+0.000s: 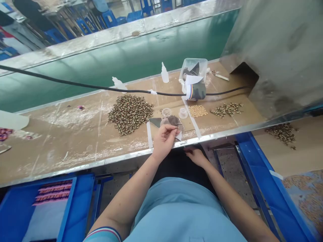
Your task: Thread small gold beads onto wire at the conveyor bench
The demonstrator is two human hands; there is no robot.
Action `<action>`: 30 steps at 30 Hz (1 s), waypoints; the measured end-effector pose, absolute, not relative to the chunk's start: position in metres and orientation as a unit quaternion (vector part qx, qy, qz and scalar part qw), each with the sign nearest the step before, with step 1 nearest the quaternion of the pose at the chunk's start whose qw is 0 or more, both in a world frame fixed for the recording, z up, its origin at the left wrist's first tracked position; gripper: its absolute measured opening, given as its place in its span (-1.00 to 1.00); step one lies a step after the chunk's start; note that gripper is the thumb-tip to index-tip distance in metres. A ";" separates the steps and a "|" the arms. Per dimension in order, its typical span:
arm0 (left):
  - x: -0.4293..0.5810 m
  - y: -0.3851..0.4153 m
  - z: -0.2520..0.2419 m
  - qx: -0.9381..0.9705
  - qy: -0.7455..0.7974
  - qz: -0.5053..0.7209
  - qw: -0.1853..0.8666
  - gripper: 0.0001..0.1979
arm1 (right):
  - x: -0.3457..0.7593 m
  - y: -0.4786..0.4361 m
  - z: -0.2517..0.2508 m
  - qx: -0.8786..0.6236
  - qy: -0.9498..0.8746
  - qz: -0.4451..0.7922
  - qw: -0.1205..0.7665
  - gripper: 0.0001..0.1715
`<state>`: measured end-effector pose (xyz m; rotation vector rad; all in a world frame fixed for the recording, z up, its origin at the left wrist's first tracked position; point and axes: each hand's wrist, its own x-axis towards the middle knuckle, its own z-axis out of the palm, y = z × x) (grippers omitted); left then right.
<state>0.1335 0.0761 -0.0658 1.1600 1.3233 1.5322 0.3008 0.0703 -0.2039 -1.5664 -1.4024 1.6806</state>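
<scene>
My left hand [164, 139] is over the table's front edge, with thumb and forefinger pinched; whatever is between them is too small to name. Just beyond it lie dark cloth pieces [173, 121] and two small clear round dishes, one [166, 112] behind the cloth and one [183, 113] to its right. My right hand [195, 156] is low in front of the table edge near my lap, its fingers curled and their tips partly hidden. A big pile of small brown and cream pieces [130, 114] sits left of the cloth. Small tan beads [198, 111] lie to the right.
A black cable [108, 88] crosses above the table [83, 134]. Behind stand a white bottle [165, 73], a clear bin [194, 64] and a camouflage-patterned roll [198, 91]. Smaller brown piles [227, 109] lie right. Blue trays [85, 198] flank me below; a grey panel [282, 57] rises right.
</scene>
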 end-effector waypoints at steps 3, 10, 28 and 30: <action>0.132 0.077 -0.066 0.462 0.507 0.607 0.402 -0.91 | 0.310 0.077 -0.212 -0.579 -0.480 0.619 0.227 -0.75; 0.132 0.075 -0.067 0.447 0.489 0.617 0.425 -0.92 | 0.332 0.079 -0.213 -0.595 -0.412 0.639 0.260 -0.82; 0.131 0.074 -0.065 0.444 0.511 0.603 0.423 -0.95 | 0.369 0.075 -0.204 -0.617 -0.335 0.641 0.309 -0.72; 0.131 0.074 -0.064 0.443 0.512 0.604 0.420 -0.95 | 0.372 0.073 -0.204 -0.618 -0.329 0.640 0.317 -0.69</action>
